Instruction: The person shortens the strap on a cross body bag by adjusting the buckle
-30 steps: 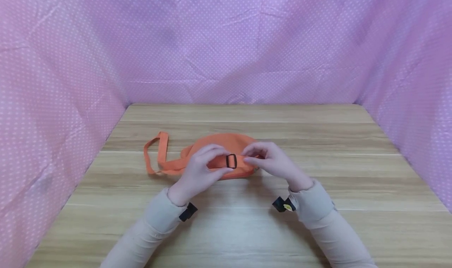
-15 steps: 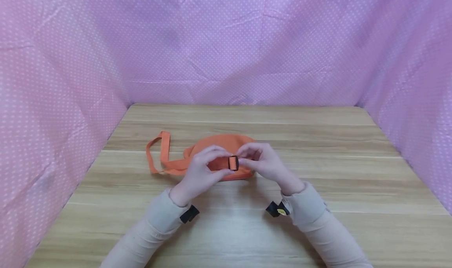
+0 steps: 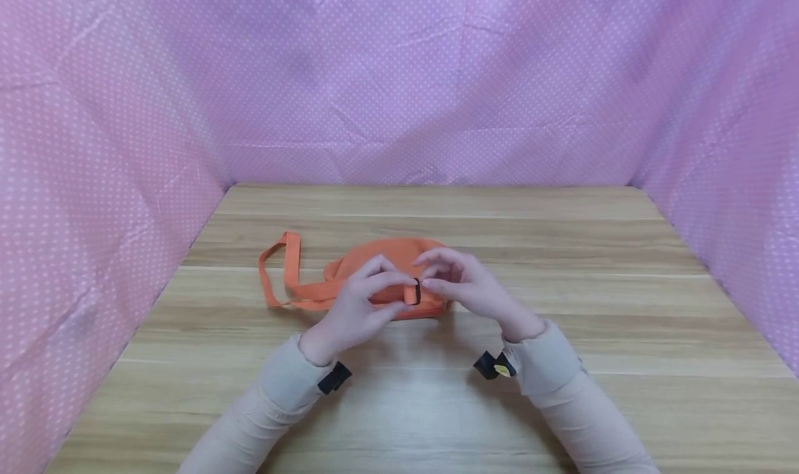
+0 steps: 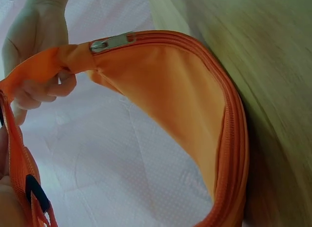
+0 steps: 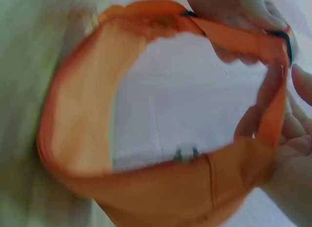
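An orange waist bag (image 3: 393, 252) stands on the table with its webbing strap (image 3: 312, 291) drawn up in front of it. My left hand (image 3: 352, 311) pinches the strap at a black slider buckle (image 3: 417, 291) between thumb and fingers. Just right of the buckle is my right hand (image 3: 477, 293); in the right wrist view its fingers curl behind the strap, with the thumb held apart. A second black buckle (image 4: 37, 193) shows lower on the strap in the left wrist view. There, a metal zipper pull (image 4: 113, 43) lies at the zipper's end. Blur softens the right wrist view.
A loose strap loop (image 3: 290, 262) lies on the wooden table (image 3: 562, 238), left of the bag. Pink dotted cloth (image 3: 399, 78) hangs behind and on both sides. Black wrist cameras (image 3: 335, 378) sit on the sleeve cuffs.
My right hand has shifted left to the buckle, and the strap showing between the hands has shortened. The buckle has turned from facing the head camera to nearly edge-on.
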### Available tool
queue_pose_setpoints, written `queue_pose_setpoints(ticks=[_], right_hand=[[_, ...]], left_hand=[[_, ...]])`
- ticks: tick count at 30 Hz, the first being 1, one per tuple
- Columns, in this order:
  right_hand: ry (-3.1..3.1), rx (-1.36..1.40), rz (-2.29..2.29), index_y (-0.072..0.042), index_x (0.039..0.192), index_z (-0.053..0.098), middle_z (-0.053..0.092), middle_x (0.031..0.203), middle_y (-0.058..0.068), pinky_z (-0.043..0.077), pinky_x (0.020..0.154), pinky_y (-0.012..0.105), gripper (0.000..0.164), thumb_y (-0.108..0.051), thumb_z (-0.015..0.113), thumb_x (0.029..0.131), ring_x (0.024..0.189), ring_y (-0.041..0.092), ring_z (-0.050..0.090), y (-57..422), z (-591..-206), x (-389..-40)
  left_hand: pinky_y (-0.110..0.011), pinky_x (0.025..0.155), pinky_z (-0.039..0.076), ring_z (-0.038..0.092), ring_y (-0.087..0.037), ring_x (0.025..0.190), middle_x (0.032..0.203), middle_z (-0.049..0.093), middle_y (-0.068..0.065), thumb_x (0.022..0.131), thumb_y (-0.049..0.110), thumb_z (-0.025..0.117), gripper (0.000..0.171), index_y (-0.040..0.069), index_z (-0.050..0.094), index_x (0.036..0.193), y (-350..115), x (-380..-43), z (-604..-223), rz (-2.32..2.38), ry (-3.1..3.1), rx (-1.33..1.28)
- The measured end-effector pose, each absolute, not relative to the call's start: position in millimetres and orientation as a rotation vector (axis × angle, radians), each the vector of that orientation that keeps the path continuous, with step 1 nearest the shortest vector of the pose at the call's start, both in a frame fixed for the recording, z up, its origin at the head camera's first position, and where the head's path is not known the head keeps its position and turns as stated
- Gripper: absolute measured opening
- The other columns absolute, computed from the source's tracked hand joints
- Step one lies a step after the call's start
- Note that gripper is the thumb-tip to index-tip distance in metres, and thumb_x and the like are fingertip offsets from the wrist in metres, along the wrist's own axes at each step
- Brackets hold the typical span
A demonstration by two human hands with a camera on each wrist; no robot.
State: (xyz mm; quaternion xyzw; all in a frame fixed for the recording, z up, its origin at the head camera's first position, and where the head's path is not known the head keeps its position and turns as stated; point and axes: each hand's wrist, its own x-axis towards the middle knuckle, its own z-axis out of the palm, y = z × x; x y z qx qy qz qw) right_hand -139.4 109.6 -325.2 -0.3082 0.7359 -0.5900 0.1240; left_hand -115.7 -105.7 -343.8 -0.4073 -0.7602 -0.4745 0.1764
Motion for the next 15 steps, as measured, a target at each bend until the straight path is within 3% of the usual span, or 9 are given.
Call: queue_pose_setpoints(ticks=[4, 8, 15], right_hand=[[2.263, -0.912, -1.631, 0.006, 0.114, 0.057, 0.063, 0.093, 0.020, 0.050, 0.062, 0.025, 0.023, 0.002, 0.056, 0.091, 0.072, 0.008, 0.055, 119.6, -322.5, -141.3], [2.314, -0.915, -1.610, 0.005, 0.106, 0.062, 0.063, 0.093, 0.016, 0.049, 0.064, 0.023, 0.018, 0.003, 0.060, 0.089, 0.078, 0.009, 0.056, 123.9, -322.9, -142.8], [2.276, -0.928, -1.711, 0.009, 0.100, 0.062, 0.062, 0.085, 0.007, 0.048, 0.060, 0.022, 0.014, 0.007, 0.061, 0.087, 0.071, 0.009, 0.055, 118.7, -326.6, -141.9]], left_hand=[[-0.025, 0.073, 0.046, 0.051, -0.014, 0.086, 0.089, 0.053, -0.003, 0.074, -0.005, 0.075, 0.029, 0.005, 0.068, 0.101, -108.0, -115.7, -344.2, -1.377, -2.134, -1.133], [-0.025, 0.074, 0.045, 0.051, -0.015, 0.085, 0.088, 0.053, -0.003, 0.074, -0.005, 0.076, 0.029, 0.005, 0.068, 0.101, -108.4, -115.9, -343.9, -1.391, -2.124, -1.120], [-0.026, 0.078, 0.047, 0.052, -0.015, 0.090, 0.091, 0.054, -0.003, 0.075, -0.005, 0.075, 0.031, 0.005, 0.067, 0.102, -107.2, -115.4, -343.7, -1.383, -2.146, -1.105]])
